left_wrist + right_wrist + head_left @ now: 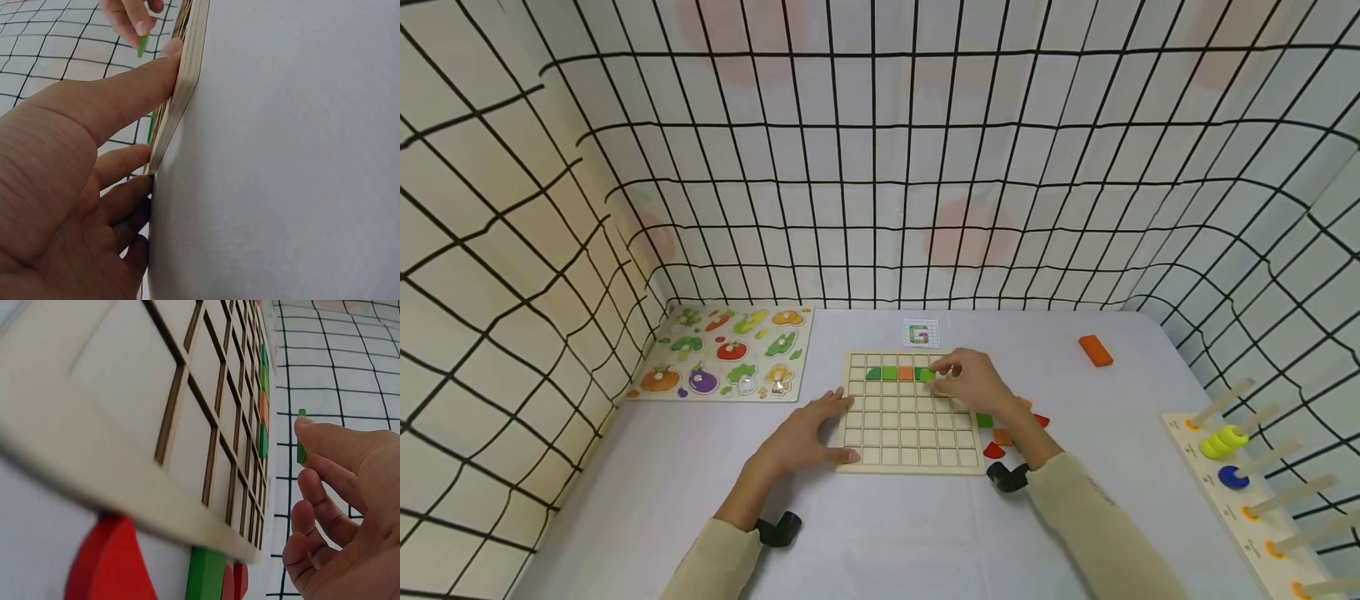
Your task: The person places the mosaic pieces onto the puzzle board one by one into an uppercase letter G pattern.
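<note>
My left hand (pixel 811 433) rests against the left edge of a wooden grid board (pixel 910 437), thumb near the front corner, fingers spread along the side. In the left wrist view, the thumb (pixel 134 90) lies against the rim of the board. My right hand (pixel 972 382) pinches a light green tile (pixel 301 450) between thumb and forefinger, above the board's second row from the back. That row holds a dark green tile (pixel 873 373), a light green tile (pixel 890 372), an orange tile (pixel 906 373) and another dark green tile (pixel 263 440), side by side.
Loose red, green and orange pieces (pixel 994 450) lie beside the board's right edge. Behind it is a small pattern card (pixel 921 333). A vegetable puzzle (pixel 717 375) lies left, an orange block (pixel 1096 351) right, and a peg board (pixel 1240 496) stands far right. Black mesh surrounds the table.
</note>
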A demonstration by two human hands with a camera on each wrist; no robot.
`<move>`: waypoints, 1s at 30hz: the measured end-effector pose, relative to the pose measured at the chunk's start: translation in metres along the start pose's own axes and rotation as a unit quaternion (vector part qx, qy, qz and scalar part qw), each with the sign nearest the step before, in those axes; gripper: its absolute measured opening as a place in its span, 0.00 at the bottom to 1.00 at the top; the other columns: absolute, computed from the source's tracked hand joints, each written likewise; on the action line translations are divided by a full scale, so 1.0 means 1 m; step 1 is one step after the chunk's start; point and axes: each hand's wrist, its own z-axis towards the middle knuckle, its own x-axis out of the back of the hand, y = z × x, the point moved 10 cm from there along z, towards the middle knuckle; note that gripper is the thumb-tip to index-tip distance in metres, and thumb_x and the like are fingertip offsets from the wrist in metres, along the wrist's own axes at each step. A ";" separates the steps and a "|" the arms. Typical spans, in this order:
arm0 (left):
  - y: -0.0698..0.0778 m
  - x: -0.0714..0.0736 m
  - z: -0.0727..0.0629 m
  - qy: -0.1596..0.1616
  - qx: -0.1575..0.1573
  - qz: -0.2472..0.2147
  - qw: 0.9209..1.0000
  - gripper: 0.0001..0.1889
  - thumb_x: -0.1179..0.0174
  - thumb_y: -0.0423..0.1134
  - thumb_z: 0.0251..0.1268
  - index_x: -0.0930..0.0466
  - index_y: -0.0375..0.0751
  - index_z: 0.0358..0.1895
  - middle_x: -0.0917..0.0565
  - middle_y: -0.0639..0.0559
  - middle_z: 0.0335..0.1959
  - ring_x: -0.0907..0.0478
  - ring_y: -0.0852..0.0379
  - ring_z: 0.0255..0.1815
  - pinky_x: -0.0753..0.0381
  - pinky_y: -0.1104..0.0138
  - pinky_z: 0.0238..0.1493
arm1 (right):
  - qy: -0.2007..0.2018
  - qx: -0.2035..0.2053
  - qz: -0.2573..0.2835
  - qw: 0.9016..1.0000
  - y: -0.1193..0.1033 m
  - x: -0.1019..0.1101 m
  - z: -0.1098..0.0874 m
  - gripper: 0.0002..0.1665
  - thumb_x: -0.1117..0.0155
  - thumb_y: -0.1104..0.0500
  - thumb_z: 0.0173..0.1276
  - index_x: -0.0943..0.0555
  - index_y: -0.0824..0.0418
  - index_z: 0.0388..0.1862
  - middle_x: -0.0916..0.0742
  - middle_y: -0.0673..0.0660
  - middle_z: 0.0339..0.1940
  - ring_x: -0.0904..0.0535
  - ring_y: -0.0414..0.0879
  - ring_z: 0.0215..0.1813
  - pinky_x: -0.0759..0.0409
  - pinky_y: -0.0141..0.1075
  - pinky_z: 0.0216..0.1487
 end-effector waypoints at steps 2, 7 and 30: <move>0.000 0.000 0.000 0.000 0.001 0.001 1.000 0.48 0.22 0.59 0.51 0.31 0.52 0.77 0.40 0.56 0.83 0.48 0.51 0.86 0.44 0.46 0.82 | -0.006 0.007 0.010 1.000 -0.004 -0.006 0.002 0.16 0.24 0.54 0.66 0.10 0.58 0.51 0.13 0.54 0.42 0.24 0.47 0.40 0.25 0.38 0.40; 0.000 -0.001 0.001 -0.001 0.001 -0.002 1.000 0.48 0.22 0.59 0.51 0.31 0.53 0.77 0.40 0.56 0.83 0.48 0.51 0.86 0.44 0.45 0.82 | -0.019 0.024 0.035 0.999 -0.011 -0.022 0.006 0.15 0.23 0.55 0.65 0.10 0.58 0.50 0.13 0.52 0.39 0.24 0.45 0.36 0.25 0.36 0.37; -0.004 -0.001 0.003 -0.006 0.000 0.012 1.000 0.48 0.23 0.61 0.51 0.32 0.55 0.78 0.41 0.57 0.83 0.48 0.51 0.86 0.42 0.45 0.82 | -0.040 0.015 0.024 0.999 -0.049 -0.067 0.023 0.14 0.25 0.58 0.66 0.10 0.58 0.49 0.17 0.50 0.34 0.26 0.44 0.36 0.26 0.36 0.38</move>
